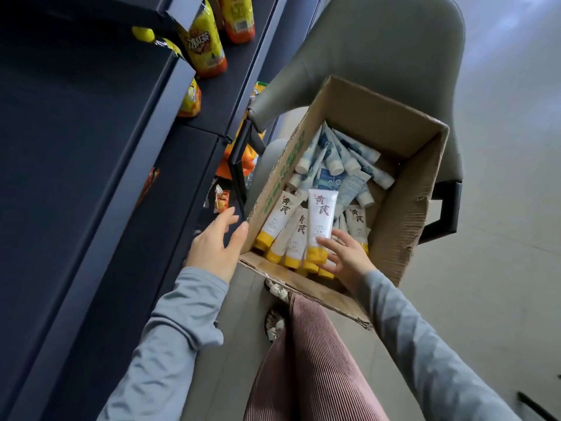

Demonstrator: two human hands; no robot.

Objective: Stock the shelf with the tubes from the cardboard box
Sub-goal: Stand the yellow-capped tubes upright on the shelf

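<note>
An open cardboard box point(403, 205) rests on a grey chair and holds several tubes. White tubes with yellow caps point(274, 218) lie at its near end, blue-and-white tubes point(334, 165) at the far end. My right hand point(346, 256) reaches into the box and holds one white tube with a yellow cap point(321, 220) near its cap, raised above the others. My left hand point(217, 246) is open at the box's near left corner, thumb against the cardboard. The dark blue shelf point(91, 183) runs along the left.
Yellow drink bottles point(206, 44) and orange snack packs point(190, 98) stand on the higher shelf levels. The grey chair point(379, 50) carries the box, with its black armrest point(446, 208) at the right. My leg in pink trousers point(309, 366) is below the box.
</note>
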